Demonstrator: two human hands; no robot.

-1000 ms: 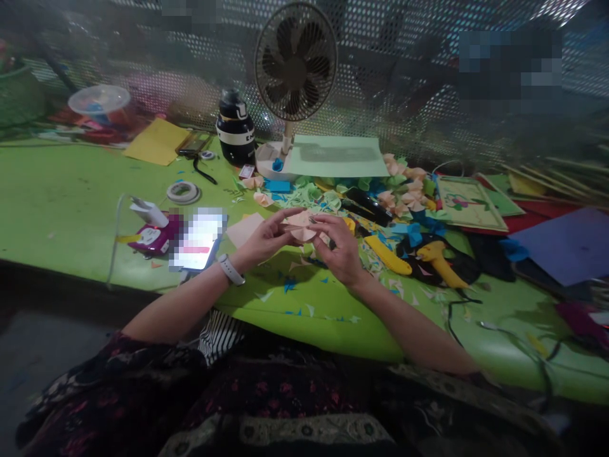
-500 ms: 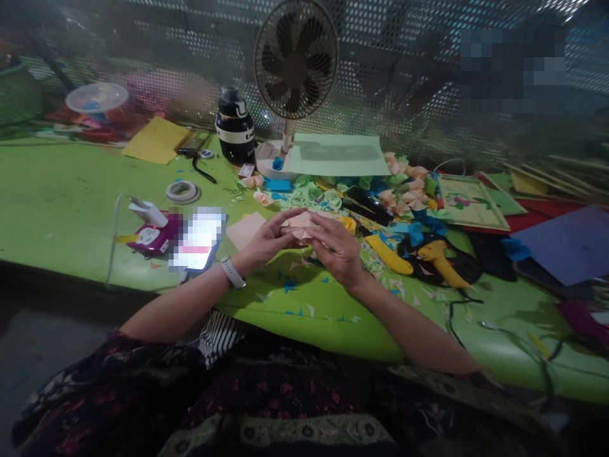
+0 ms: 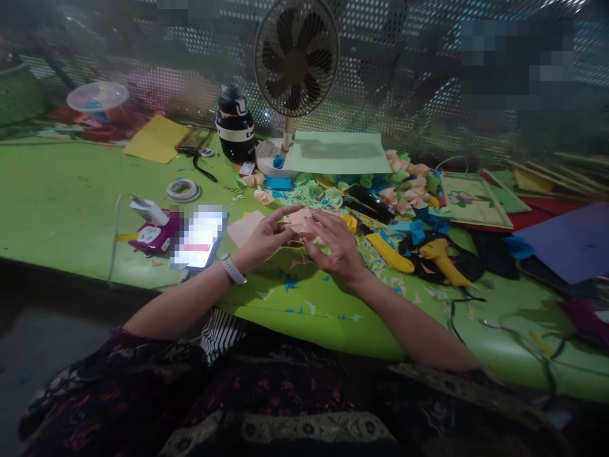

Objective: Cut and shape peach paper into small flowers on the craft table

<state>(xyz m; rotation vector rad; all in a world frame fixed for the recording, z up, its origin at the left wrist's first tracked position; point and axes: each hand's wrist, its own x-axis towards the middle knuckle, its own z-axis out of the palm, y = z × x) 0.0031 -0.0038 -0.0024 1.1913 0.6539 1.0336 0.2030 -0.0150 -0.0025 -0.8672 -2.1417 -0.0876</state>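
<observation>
Between my two hands, just above the table, is a folded peach paper piece [image 3: 299,220]. My left hand [image 3: 267,236], wearing a white watch [image 3: 233,270], pinches its left side between thumb and fingers. From the right, my right hand [image 3: 337,246] has its fingers bent over the paper's edge, the thumb lower and a little apart. Part of the paper is hidden by the fingers. A flat pale pink paper sheet [image 3: 245,228] lies beside my left hand. Close behind my right hand sits a yellow paper piece [image 3: 349,222].
Paper scraps and paper flowers [image 3: 409,187] spread over the green table [image 3: 71,190]. A black stapler [image 3: 370,202], yellow cutter [image 3: 390,252] and yellow glue gun [image 3: 445,260] lie right. Left are a lit phone [image 3: 198,238], purple power strip [image 3: 155,233] and tape roll [image 3: 183,190]. A fan [image 3: 295,63] and bottle [image 3: 236,127] stand behind.
The peach paper has turned a little between my hands and shows a flatter face. My right thumb has moved down and away from the fingers.
</observation>
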